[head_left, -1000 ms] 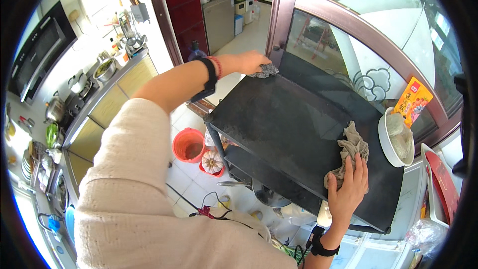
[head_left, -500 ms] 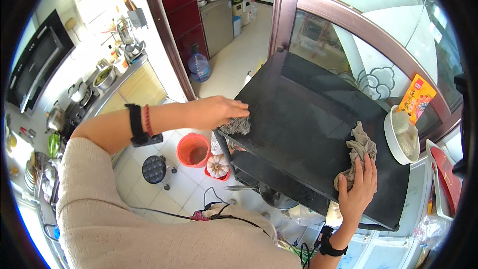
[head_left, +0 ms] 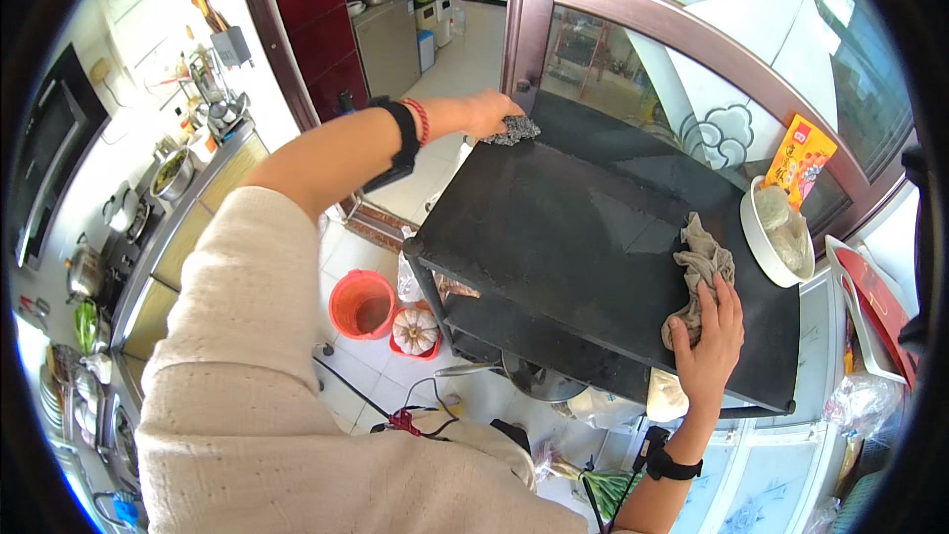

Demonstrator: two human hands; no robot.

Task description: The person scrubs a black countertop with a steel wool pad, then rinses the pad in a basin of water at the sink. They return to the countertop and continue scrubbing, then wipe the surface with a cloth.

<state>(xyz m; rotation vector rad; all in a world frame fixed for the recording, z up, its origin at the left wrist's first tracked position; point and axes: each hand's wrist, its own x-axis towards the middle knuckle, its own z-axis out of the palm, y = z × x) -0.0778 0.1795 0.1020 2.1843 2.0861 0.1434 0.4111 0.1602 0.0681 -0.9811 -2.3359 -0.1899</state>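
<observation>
My left hand [head_left: 486, 114] reaches to the far left corner of a black shelf rack's top [head_left: 573, 227]. Its fingers are closed on a dark grey speckled cloth [head_left: 514, 131], pressed against the surface. On the near right part of the same top, my right hand [head_left: 710, 341] lies with fingers stretched out over the lower end of a crumpled grey-brown rag [head_left: 704, 262]. Dull streaks and smears mark the black surface between the hands.
A white bowl with bagged contents [head_left: 759, 237] and an orange packet [head_left: 801, 160] sit at the top's right edge. Below left are a red bucket [head_left: 341, 307] and a garlic-shaped white pumpkin [head_left: 415, 329]. A framed glass door [head_left: 652, 69] stands behind.
My left hand has slid the speckled cloth away from me, from the near left corner to the far left corner. The right hand stays at the rag; the view has shifted slightly.
</observation>
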